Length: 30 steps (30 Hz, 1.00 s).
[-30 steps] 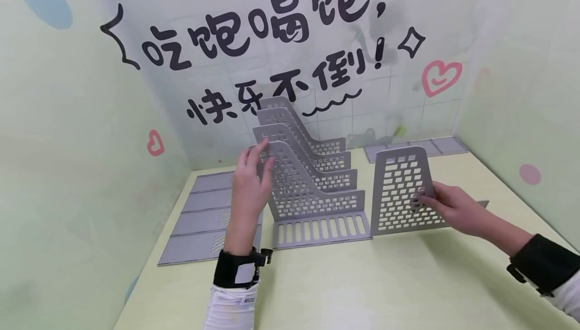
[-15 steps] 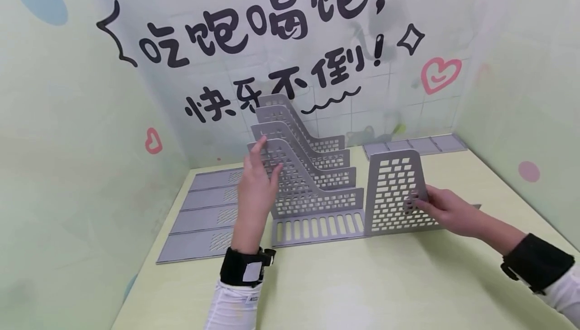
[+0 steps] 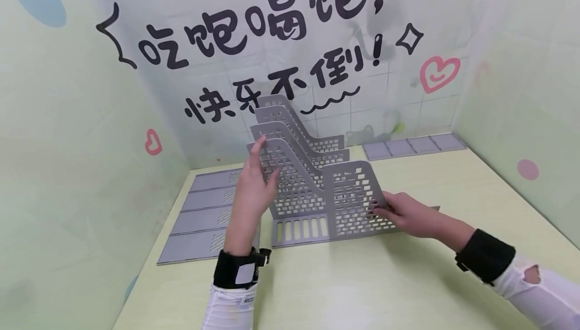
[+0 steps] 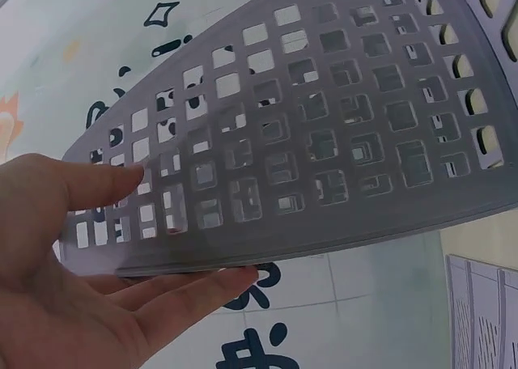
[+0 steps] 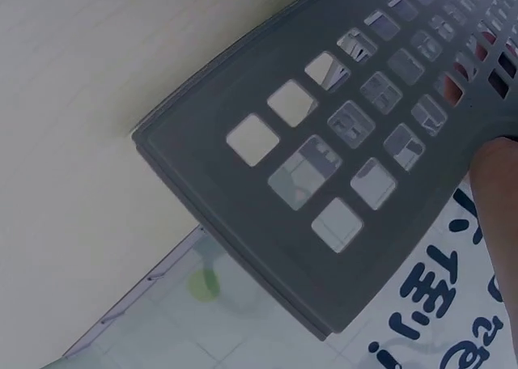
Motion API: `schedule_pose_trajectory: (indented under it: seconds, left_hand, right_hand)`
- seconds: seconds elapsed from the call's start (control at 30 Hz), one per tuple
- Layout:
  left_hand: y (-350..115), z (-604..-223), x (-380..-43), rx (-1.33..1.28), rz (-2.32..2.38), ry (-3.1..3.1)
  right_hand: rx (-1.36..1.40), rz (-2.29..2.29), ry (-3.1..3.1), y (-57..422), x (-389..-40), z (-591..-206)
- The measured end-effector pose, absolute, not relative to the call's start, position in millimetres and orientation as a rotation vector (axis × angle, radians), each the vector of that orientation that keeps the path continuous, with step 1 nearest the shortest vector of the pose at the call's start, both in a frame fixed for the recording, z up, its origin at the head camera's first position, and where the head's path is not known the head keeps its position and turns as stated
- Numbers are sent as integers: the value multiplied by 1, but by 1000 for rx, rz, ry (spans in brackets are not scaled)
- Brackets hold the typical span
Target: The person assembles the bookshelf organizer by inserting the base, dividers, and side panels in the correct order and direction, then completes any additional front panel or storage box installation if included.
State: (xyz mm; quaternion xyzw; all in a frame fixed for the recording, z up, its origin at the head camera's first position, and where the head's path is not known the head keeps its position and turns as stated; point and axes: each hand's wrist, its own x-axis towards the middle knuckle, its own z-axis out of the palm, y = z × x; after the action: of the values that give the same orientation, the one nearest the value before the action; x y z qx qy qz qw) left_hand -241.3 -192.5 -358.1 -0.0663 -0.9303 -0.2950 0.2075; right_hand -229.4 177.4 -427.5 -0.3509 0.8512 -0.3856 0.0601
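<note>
A grey perforated file rack [image 3: 299, 229] stands on the table, its base slotted and several upright dividers in a row. My left hand [image 3: 252, 189] is at the tall left edge of its front divider [image 3: 285, 184]; in the left wrist view, the thumb [image 4: 105, 184] lies over the face and the fingers pass behind the edge. A loose grey divider panel [image 3: 351, 194] is held upright by my right hand [image 3: 408, 214], which pinches its sloping right edge. That panel stands before the rack's right half and hides part of it. Whether the two touch I cannot tell.
Flat grey panels [image 3: 195, 224] lie in a row left of the rack. Another grey strip of panels [image 3: 414, 146] lies at the back right, against the wall. Printed walls [image 3: 512, 93] enclose the pale table [image 3: 317, 289] at the back and both sides.
My right hand has carried the loose divider panel leftward, from beside the rack to in front of its right half. My left hand stays at the front divider's edge, shifting only slightly.
</note>
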Motion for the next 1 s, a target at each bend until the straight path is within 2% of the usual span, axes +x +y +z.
schedule_pose_trajectory:
  seconds: [0.13,0.23,0.37,0.5,0.63,1.0]
  left_hand:
    - [-201,-357,-241,-158,-1018,-2640]
    - [-210,-359,-244,-28,-1130,-2725]
    - [-220,-377,-251,155,-1057,-3026]
    - [-224,-404,-257,154,-1134,-3316]
    - [-223,-419,-261,154,-1263,-3353]
    - [-228,-431,-261,213,-1290,-3291]
  right_hand:
    - [-1032,-1168,2594,173,-228,-430]
    - [-1057,-1163,2594,174,-226,-430]
    - [-1091,-1128,2609,175,-225,-428]
    - [-1073,-1105,2604,177,-227,-426]
    - [-1059,-1106,2593,176,-229,-425]
    - [-1069,-1116,2573,145,-231,-428]
